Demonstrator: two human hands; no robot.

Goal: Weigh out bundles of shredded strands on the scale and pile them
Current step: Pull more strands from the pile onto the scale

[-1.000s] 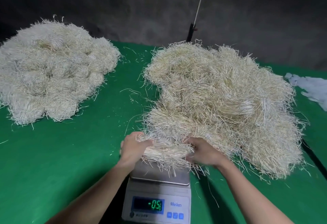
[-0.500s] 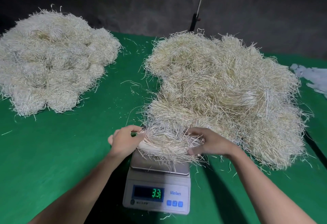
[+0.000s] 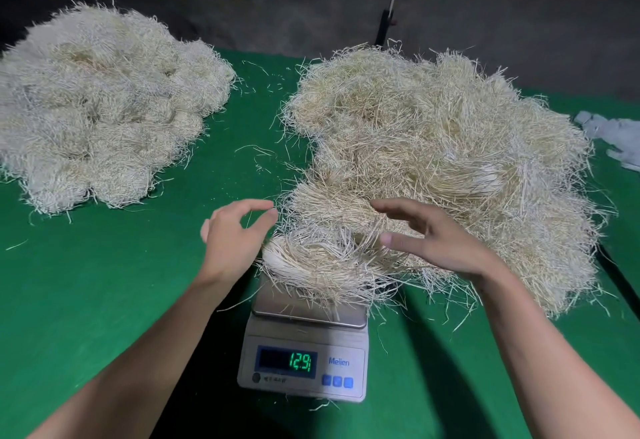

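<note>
Left hand [image 3: 235, 237] hovers loosely curved, thumb and forefinger bent toward each other with a gap, nothing pinched. Right hand [image 3: 440, 241] has its fingers spread and straight, palm down, holding nothing.

A bundle of strands [image 3: 322, 265] lies between the two hands, a bit nearer the body, resting on the metal pan of the scale [image 3: 304, 331]. The left hand is just beside the bundle's left end; can't tell if it touches. The right fingers hang over the bundle's right end, contact unclear. Loose ends droop over the pan's edges.

The scale's display [image 3: 287, 361] sits below the hands and shows green digits 129; a decimal point is hard to make out. Blue buttons sit right of it.

A big loose pile [image 3: 433, 147] spreads beyond and under the right hand. A paler heap [image 3: 97, 109] sits well apart, far left of the left hand.

Green tablecloth [image 3: 86, 282] lies under everything, with stray strands scattered beyond the left hand. White scraps [image 3: 616, 137] lie far right of the right hand.
</note>
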